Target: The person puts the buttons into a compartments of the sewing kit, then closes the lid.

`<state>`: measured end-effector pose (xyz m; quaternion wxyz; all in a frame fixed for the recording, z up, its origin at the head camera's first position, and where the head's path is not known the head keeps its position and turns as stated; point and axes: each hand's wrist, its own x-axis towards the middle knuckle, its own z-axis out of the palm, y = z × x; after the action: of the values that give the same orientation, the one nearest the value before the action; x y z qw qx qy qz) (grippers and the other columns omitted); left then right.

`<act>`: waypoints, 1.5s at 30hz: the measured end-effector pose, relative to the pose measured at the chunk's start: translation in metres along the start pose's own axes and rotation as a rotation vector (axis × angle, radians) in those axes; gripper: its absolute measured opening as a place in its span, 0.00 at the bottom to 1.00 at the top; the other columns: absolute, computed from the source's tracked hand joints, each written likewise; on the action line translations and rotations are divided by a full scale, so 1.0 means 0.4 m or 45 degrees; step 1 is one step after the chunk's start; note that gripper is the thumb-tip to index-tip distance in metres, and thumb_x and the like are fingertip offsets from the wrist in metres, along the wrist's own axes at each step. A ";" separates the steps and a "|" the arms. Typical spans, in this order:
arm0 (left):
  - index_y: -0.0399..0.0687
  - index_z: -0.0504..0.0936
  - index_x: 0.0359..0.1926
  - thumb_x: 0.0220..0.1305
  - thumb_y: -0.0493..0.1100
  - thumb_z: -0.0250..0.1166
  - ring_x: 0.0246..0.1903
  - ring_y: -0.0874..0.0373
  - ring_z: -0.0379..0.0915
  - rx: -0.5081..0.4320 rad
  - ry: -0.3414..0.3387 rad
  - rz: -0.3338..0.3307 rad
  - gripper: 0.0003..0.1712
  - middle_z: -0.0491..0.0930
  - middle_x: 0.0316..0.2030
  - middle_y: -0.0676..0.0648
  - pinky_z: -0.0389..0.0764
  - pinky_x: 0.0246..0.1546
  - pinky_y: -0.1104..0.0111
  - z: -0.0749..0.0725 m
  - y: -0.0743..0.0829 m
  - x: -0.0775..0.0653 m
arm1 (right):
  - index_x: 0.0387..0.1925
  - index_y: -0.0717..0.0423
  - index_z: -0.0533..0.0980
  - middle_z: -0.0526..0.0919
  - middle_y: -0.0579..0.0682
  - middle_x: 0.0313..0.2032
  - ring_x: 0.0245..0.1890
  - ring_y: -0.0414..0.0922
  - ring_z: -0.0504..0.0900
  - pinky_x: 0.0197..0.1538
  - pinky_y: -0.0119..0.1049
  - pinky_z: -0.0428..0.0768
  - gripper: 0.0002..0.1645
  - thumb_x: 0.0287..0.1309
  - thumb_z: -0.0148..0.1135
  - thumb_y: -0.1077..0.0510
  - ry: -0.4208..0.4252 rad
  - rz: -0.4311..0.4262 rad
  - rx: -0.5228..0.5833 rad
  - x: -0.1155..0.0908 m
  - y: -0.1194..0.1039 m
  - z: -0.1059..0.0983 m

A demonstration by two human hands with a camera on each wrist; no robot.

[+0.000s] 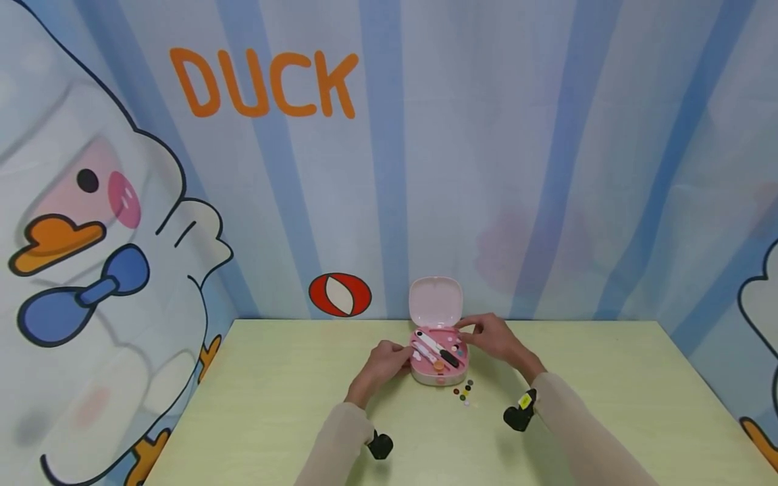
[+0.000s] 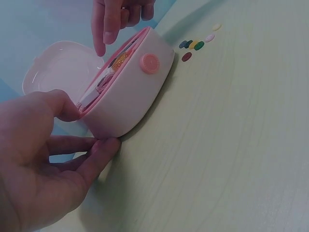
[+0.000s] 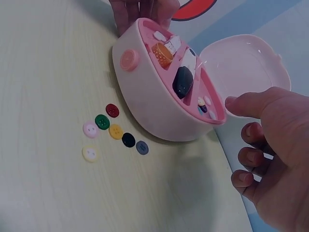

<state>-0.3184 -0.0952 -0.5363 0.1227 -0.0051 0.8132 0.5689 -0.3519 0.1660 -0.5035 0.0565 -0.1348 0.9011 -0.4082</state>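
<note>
A small sewing box [image 1: 439,380], white outside with a pink tray, stands on the table, its lid [image 1: 435,304] raised at the back. At its left side, my left hand [image 2: 53,150] grips the box, thumb at the rim and fingers low on the wall. My right hand [image 3: 285,154] is by the back right corner, one digit reaching toward the rim, the other fingers loosely curled and holding nothing. Inside lie a white-and-black tool [image 3: 183,81], an orange dotted piece [image 3: 162,55], and several small buttons [image 3: 203,102] in the right compartment.
Several loose buttons [image 3: 116,131] in different colours lie on the pale table [image 1: 273,405] in front of the box. A striped cloth backdrop [image 1: 474,169] with a duck print rises right behind the table's back edge.
</note>
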 end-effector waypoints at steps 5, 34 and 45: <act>0.29 0.84 0.53 0.76 0.48 0.61 0.40 0.55 0.82 0.006 0.000 -0.001 0.22 0.84 0.38 0.45 0.86 0.46 0.65 -0.001 0.002 -0.002 | 0.56 0.57 0.85 0.76 0.50 0.25 0.24 0.44 0.70 0.27 0.34 0.67 0.18 0.67 0.69 0.57 0.046 -0.031 -0.023 -0.014 0.012 -0.004; 0.29 0.84 0.52 0.77 0.47 0.60 0.40 0.56 0.82 0.012 0.005 0.013 0.21 0.85 0.39 0.44 0.86 0.47 0.64 -0.001 0.007 -0.006 | 0.44 0.57 0.88 0.70 0.39 0.18 0.21 0.35 0.66 0.27 0.29 0.63 0.09 0.62 0.72 0.61 -0.138 -0.276 -0.081 -0.152 0.101 0.028; 0.29 0.83 0.52 0.77 0.46 0.60 0.40 0.56 0.82 0.006 -0.001 0.015 0.21 0.84 0.39 0.44 0.86 0.47 0.64 0.003 0.005 -0.007 | 0.44 0.54 0.89 0.72 0.38 0.16 0.18 0.32 0.63 0.24 0.28 0.62 0.09 0.64 0.70 0.61 -0.169 -0.341 -0.077 -0.159 0.112 0.047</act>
<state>-0.3156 -0.0938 -0.5343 0.1198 0.0003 0.8144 0.5678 -0.2959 0.1991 -0.5499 0.0569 -0.2821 0.8813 -0.3749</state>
